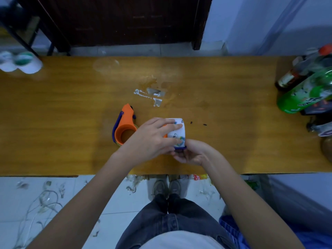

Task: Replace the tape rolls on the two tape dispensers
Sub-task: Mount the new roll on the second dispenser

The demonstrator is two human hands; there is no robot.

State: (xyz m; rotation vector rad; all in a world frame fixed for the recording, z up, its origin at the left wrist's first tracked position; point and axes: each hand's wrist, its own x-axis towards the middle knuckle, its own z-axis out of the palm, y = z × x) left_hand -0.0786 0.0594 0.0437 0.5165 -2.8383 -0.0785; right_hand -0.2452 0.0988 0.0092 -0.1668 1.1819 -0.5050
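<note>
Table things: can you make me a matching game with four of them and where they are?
Things:
1. orange tape dispenser
2. white printed tape roll
3. green bottle
4. torn tape bits

Places:
A. right end of the table
B. between the left hand and right hand
C. stuck mid-table, farther from the person than the hands
D. lying on the table left of the hands

Pairs: 1-D, 2-B, 3-A, 4-C
</note>
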